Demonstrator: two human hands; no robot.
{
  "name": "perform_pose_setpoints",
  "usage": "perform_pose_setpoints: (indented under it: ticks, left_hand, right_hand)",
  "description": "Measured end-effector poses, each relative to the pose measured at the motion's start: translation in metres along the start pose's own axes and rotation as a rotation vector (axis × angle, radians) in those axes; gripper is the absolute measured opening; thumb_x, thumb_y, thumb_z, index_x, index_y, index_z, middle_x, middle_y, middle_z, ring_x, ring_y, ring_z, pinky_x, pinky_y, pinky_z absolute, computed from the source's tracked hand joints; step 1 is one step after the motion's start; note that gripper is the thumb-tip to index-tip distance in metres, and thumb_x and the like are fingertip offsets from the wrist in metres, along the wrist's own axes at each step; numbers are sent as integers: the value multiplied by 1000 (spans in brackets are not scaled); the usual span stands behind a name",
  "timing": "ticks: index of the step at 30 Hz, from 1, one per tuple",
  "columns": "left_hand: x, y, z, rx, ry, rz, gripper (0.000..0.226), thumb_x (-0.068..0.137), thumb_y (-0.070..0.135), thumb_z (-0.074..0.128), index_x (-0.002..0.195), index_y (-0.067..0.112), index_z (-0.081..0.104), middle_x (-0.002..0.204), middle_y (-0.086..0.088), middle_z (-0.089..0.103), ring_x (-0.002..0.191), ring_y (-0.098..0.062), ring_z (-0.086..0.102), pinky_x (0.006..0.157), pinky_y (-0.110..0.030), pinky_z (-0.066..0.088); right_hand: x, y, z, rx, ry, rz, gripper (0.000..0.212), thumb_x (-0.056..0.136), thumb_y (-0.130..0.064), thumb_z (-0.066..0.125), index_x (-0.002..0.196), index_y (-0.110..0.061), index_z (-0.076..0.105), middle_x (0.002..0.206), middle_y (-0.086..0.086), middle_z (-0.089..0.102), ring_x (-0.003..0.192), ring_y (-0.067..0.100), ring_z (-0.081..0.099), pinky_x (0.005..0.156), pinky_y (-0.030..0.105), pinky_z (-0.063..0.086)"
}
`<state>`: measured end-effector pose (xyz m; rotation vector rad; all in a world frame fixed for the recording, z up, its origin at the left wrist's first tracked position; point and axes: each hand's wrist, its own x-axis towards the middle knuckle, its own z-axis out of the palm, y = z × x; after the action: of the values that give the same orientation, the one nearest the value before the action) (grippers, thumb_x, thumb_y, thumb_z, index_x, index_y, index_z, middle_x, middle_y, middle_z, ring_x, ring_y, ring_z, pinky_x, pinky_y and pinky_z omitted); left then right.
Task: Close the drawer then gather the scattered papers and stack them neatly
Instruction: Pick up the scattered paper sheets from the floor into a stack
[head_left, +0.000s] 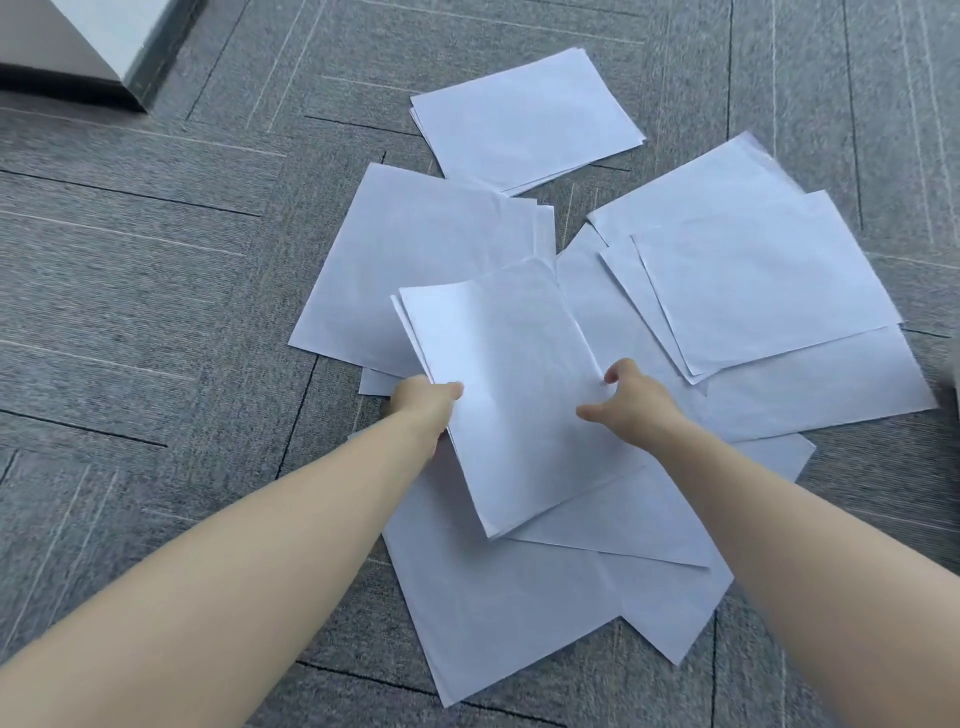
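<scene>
I hold a small bundle of white sheets (511, 395) above the carpet (156, 270), and my left hand (423, 402) is clamped on its left edge, thumb on top and fingers hidden underneath, so that the gathered sheets stay together while the other hand works. My right hand (631, 402) rests on the right part of the bundle's top sheet, fingers half curled and spread, pinching nothing that I can make out; I judge it is steadying or squaring the bundle rather than grasping it. The bundle lies tilted, its long side running away from me, directly between my two hands and over the middle of the scatter. The loose papers (524, 603) lie fanned on the floor beneath and around it: a large group near me, an overlapping group (753, 275) to the right, one sheet (415, 260) to the left and behind, and a small, fairly even pile (524, 130) farthest away, apart from my hands. A pale cabinet corner (104, 47) shows at upper left; no drawer is visible, so I cannot confirm its state. I judge the gathering well short of finished.
</scene>
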<state>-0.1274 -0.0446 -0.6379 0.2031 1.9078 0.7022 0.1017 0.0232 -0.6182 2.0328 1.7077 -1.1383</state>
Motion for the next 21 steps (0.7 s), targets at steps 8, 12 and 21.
perform_pose_setpoints:
  ticks: [8,12,21]
  left_hand:
    - [-10,7,-47,165,48,195,9,88,15,59,95,15,65,103,-12,70,96,-31,67,85,-51,55]
    - [-3,-2,-86,160,95,209,15,92,13,56,106,12,62,109,-12,67,98,-30,64,84,-44,54]
    - [-2,-15,-112,10,41,135,15,96,10,54,109,13,59,113,-11,64,94,-27,61,88,-47,51]
  right_hand:
    - [10,7,-3,-244,269,-190,52,89,-29,57,139,-20,45,134,6,43,125,27,39,90,38,44]
    - [17,1,-9,-501,178,-199,78,73,-60,70,136,-25,38,131,7,41,126,28,37,94,40,40]
    - [8,0,-4,-645,122,-210,48,73,-63,65,95,-24,50,88,-2,54,105,24,46,84,39,30]
